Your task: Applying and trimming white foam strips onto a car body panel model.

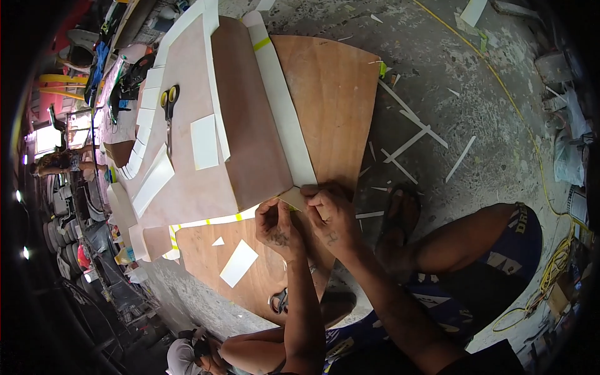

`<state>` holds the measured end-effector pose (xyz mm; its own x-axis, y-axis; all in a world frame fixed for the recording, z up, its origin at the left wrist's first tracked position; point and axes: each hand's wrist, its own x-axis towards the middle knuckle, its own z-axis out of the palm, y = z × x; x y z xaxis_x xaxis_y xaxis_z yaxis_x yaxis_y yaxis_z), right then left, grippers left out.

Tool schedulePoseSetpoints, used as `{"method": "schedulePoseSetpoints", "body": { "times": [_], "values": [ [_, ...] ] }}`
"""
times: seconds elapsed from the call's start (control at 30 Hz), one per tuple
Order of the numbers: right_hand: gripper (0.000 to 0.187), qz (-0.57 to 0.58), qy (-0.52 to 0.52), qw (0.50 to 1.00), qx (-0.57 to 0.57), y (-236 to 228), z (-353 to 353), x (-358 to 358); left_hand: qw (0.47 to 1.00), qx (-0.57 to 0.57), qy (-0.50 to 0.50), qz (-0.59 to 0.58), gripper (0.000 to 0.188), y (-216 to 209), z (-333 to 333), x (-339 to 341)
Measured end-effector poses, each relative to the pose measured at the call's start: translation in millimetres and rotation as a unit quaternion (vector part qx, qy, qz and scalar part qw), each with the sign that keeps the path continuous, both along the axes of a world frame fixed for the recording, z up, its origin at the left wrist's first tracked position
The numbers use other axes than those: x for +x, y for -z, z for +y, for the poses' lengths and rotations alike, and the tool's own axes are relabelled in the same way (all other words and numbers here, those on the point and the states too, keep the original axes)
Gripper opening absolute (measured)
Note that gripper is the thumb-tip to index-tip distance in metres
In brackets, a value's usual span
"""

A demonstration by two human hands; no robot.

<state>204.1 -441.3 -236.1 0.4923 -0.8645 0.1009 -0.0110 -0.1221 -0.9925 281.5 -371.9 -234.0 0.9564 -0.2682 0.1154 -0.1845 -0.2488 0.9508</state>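
At the near corner of a pinkish-brown mould [250,106], both hands work close together. My left hand [278,231] is closed in a pinch at the left end of a small pale card piece [292,199] with a yellow edge. My right hand [331,219] has its fingers closed at the other end of that piece; its fingertips are partly hidden. A white card strip [286,119] runs down the mould's right side and ends by my right hand. Another white edging strip [212,224], with bits of yellow tape, follows the near edge toward my left hand.
A plywood board [334,87] lies under the mould. Scissors [169,106] and a white card [204,142] rest on top. More scissors [279,302] lie by my left forearm. Card offcuts [406,144] and a yellow cable [500,81] are on the floor. A person [190,353] is at lower left.
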Motion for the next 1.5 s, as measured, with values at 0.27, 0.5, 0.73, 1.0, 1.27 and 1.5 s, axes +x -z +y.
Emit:
{"method": "schedulePoseSetpoints", "body": {
  "times": [0.27,0.5,0.73,1.0,1.27,1.5],
  "values": [
    [0.02,0.001,0.0,1.0,0.002,-4.3,-2.2,0.1,1.0,-0.016,0.0,0.004,0.01,-7.1,-5.8,-1.7],
    [0.02,-0.006,0.001,1.0,-0.005,-0.4,-0.1,0.3,1.0,-0.021,0.011,0.003,0.011,-2.7,-0.5,-0.6],
    [0.019,-0.018,0.009,1.0,-0.007,-2.7,-1.3,0.7,1.0,-0.008,0.002,-0.007,0.01,-2.5,-2.7,-0.2],
    [0.016,0.02,0.001,1.0,-0.016,-5.1,-1.2,0.9,1.0,-0.009,-0.001,-0.005,0.012,-5.3,-4.0,-0.8],
    [0.01,0.038,-0.037,0.998,0.019,-2.6,1.7,0.8,1.0,-0.026,0.007,0.002,0.012,0.0,-1.0,1.3],
    [0.01,0.031,-0.033,0.999,0.008,0.2,2.9,3.2,1.0,-0.019,0.003,-0.005,0.011,-0.4,-2.2,0.9]
  ]
}}
